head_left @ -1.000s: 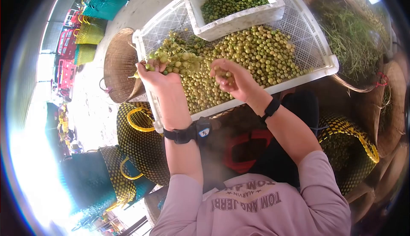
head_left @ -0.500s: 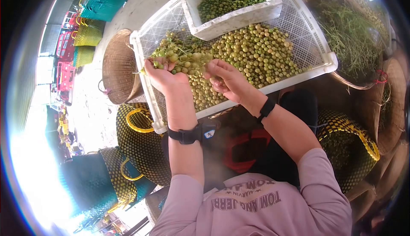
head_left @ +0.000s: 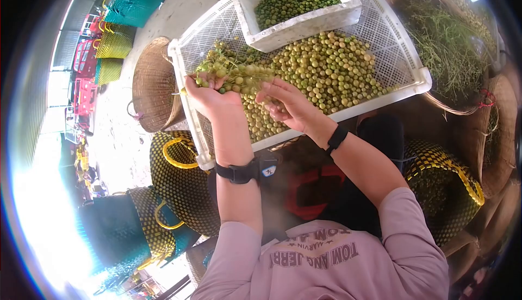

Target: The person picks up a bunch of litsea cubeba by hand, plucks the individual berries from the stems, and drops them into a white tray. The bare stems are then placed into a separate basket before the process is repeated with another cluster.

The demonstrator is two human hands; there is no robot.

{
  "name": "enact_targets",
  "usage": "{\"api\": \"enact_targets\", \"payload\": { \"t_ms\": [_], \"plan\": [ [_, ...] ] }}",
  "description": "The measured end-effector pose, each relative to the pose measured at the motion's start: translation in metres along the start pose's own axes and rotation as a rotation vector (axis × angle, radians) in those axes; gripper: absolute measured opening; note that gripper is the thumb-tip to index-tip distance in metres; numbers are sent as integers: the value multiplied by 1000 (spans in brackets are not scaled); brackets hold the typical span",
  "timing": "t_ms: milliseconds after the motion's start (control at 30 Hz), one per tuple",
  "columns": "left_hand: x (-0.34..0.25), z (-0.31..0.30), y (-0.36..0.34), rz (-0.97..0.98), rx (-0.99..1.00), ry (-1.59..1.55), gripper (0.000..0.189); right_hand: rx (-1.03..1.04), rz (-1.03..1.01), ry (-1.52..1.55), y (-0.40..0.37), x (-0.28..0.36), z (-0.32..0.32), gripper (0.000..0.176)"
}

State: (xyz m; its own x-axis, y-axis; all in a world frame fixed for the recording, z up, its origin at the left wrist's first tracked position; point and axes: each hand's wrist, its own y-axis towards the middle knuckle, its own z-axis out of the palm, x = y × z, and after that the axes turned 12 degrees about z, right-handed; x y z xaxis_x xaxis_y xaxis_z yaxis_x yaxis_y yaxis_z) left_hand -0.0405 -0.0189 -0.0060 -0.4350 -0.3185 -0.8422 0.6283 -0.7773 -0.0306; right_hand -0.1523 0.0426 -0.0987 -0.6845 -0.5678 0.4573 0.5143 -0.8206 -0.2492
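My left hand (head_left: 213, 94) is curled round a bunch of thin green stems with small round fruits (head_left: 239, 76), above the left part of a white mesh tray (head_left: 405, 85). At the right end of the bunch, my right hand (head_left: 285, 104) has its fingers pinched together at the stems and fruits; what exactly lies between the fingertips is hidden. Loose yellow-green fruits (head_left: 331, 72) are heaped in the tray beyond my hands. A white foam box (head_left: 304, 28) of darker green fruits (head_left: 296, 4) rests on the tray's far side.
A wicker basket (head_left: 155, 85) stands left of the tray. Black-and-yellow woven baskets (head_left: 182, 191) are at the lower left, another (head_left: 435, 191) at the lower right. A large basket of green stems (head_left: 446, 50) is at the right. Teal bags (head_left: 133, 1) stand at the upper left.
The view has shifted slightly, so the tray and box appear a little further right. My hands keep nearly the same pose at the bunch, the right fingers slightly moved.
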Motion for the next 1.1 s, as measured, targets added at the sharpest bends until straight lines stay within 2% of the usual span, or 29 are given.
{"api": "enact_targets", "payload": {
  "t_ms": [100,200,300,333,533,667,767,1100],
  "plan": [
    [-1,9,-15,-6,-75,87,24,5,-2,30,1,1,0,20],
    [-9,13,-18,-35,-64,23,23,22,-7,54,-1,1,-11,20],
    [-3,-6,19,41,16,-78,23,44,-23,74,-5,8,-19,21],
    [-5,-5,20,-8,15,-120,28,57,-24,88,-6,9,-19,21],
    [-7,-6,13,-76,37,-99,26,-63,-56,15,-4,14,-7,22],
    [-5,-3,4,-79,-30,-54,27,-6,-73,68,1,11,-12,24],
    [-5,-7,4,-105,44,-51,27,-20,-60,72,0,11,-14,25],
    [-5,0,1,-85,-17,40,23,3,-69,148,4,13,-19,14]
  ]
}}
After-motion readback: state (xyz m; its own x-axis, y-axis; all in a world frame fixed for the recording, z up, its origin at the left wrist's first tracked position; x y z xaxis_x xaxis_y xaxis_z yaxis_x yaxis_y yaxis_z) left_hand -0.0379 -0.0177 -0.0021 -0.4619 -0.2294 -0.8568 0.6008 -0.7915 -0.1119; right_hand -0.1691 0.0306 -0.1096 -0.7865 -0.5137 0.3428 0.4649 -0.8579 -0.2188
